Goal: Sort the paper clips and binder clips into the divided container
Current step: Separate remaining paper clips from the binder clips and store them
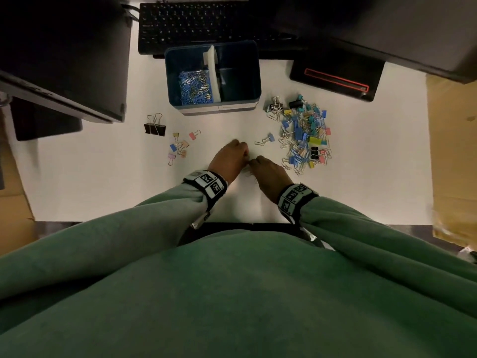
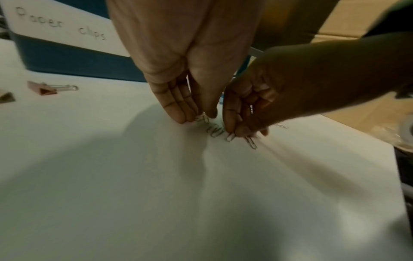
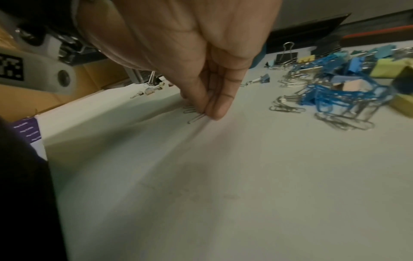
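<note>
Pastel binder clips (image 1: pixel 180 148) lie grouped at left, seemingly pre-sorted. The left hand (image 1: pixel 228 160) and right hand (image 1: pixel 268 171) each close their grip, fingers (image 2: pixel 176 98) to thumb, pinching silver paper clips (image 2: pixel 214 131) lying on the desk (image 1: pixel 103 182), probably batching them for the left compartment of the divided container (image 1: pixel 219 108). The mixed pile (image 1: pixel 304 135) waits at right.

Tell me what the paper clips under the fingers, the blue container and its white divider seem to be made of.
paper clips: thin bent wire, apparently bare silvery metal, judging by the pale glint.
container: probably moulded plastic, with smooth matte blue walls and rounded corners; painted metal cannot be ruled out.
divider: a thick white slab with soft, slightly uneven edges, most likely foam.
</note>
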`<state>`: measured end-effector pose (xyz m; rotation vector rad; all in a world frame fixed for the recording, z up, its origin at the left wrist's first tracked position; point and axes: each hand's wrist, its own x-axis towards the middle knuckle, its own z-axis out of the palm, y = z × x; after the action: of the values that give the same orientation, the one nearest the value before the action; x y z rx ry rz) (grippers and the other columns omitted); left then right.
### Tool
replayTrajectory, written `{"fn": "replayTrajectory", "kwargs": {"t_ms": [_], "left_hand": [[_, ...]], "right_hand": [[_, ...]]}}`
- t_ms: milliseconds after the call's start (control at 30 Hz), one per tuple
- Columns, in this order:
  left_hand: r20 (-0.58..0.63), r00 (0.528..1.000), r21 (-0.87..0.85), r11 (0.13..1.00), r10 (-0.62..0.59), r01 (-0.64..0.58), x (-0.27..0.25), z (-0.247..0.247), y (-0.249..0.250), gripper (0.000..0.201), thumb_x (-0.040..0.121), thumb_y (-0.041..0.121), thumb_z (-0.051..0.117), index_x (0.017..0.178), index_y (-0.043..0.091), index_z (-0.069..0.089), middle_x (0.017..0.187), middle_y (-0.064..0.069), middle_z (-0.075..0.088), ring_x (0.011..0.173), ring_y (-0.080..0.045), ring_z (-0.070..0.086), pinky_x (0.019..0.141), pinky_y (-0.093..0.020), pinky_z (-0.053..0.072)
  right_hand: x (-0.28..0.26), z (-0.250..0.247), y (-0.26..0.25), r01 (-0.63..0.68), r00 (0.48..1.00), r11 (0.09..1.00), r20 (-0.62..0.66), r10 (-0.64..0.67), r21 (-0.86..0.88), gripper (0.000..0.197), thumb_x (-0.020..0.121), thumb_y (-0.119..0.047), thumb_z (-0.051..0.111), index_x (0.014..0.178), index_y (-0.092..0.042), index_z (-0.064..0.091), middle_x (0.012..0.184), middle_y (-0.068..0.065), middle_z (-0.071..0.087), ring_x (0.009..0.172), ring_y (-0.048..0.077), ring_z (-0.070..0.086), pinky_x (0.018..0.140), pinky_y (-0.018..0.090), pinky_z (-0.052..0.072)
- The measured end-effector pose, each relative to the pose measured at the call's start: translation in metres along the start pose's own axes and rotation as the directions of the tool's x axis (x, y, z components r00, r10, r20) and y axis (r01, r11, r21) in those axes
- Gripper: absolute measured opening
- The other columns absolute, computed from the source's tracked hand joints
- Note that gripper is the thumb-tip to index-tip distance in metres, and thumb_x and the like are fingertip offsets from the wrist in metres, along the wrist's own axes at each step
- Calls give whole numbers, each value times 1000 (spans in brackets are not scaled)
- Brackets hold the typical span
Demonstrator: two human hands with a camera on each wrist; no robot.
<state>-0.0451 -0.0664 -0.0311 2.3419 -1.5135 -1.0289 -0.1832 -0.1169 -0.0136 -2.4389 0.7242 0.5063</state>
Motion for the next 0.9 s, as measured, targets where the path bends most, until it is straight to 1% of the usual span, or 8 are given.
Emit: {"fn": "replayTrajectory", "kwargs": {"t_ms": [100, 200, 300, 467, 567, 633, 700, 900], "left_hand": [[6, 1000, 94, 995, 25, -26, -3, 9, 2, 31, 86, 19, 64, 110, 2, 55, 111, -15, 54, 99, -29, 54, 83, -33, 44], [-10, 998, 122, 991, 57, -55, -5, 13, 3, 28, 90, 16, 60, 113, 1, 55, 114, -16, 54, 102, -31, 54, 84, -36, 45], [-34, 995, 150, 985, 91, -85, -5, 12, 0, 16, 92, 9, 56, 105, -1, 57, 106, -19, 56, 94, -34, 57, 77, -41, 50], [-42, 989, 204, 971, 140, -128, -7, 9, -1, 14, 91, 7, 56, 98, -5, 58, 98, -24, 57, 86, -39, 57, 67, -45, 49], [10, 985, 264, 950, 170, -167, -7, 6, -1, 9, 80, -3, 65, 87, -6, 60, 84, -25, 59, 71, -40, 60, 58, -41, 50], [30, 985, 327, 930, 168, -169, -6, 4, 1, 6, 85, -1, 59, 90, -5, 59, 87, -24, 59, 74, -40, 60, 62, -41, 46], [19, 989, 358, 923, 144, -141, -7, 3, 1, 15, 94, 6, 46, 99, -3, 57, 98, -22, 59, 85, -38, 59, 72, -42, 41], [40, 998, 320, 946, 43, -54, -10, 2, 5, 21, 95, 9, 41, 107, -1, 54, 109, -19, 58, 96, -36, 58, 81, -38, 39]], "right_hand": [[1, -5, 11, 9, 1000, 1000, -23, -9, -12, 20, 86, 5, 50, 103, -3, 55, 99, 16, 56, 86, 35, 60, 63, 36, 42], [1, -14, 26, 18, 999, 999, -28, -17, 45, 7, 93, -6, 50, 99, -5, 54, 94, 13, 55, 79, 32, 59, 63, 30, 36], [-4, -18, 39, 11, 1000, 989, -23, -8, 148, 20, 93, -21, 58, 108, -9, 54, 107, 10, 52, 85, 26, 57, 73, 35, 47], [-12, -8, 42, 125, 990, 992, 57, -125, 13, 53, 85, -21, 69, 130, -8, 46, 123, 13, 47, 101, 30, 57, 84, 43, 53], [-2, -3, 37, 166, 986, 986, 20, -166, -27, 44, 84, -17, 69, 123, -5, 52, 119, 15, 50, 101, 32, 57, 81, 46, 54], [4, -3, 31, 196, 980, 979, 32, -195, -55, 25, 88, -11, 62, 111, -3, 57, 112, 16, 52, 96, 33, 57, 76, 47, 53], [7, -2, 25, 221, 975, 969, 59, -215, -108, 13, 91, -6, 55, 103, -2, 59, 107, 17, 54, 92, 34, 57, 72, 48, 52], [9, -9, 20, 169, 983, 972, 106, -153, -164, 19, 93, -11, 50, 108, -2, 56, 105, 15, 56, 88, 33, 60, 71, 40, 49]]}}
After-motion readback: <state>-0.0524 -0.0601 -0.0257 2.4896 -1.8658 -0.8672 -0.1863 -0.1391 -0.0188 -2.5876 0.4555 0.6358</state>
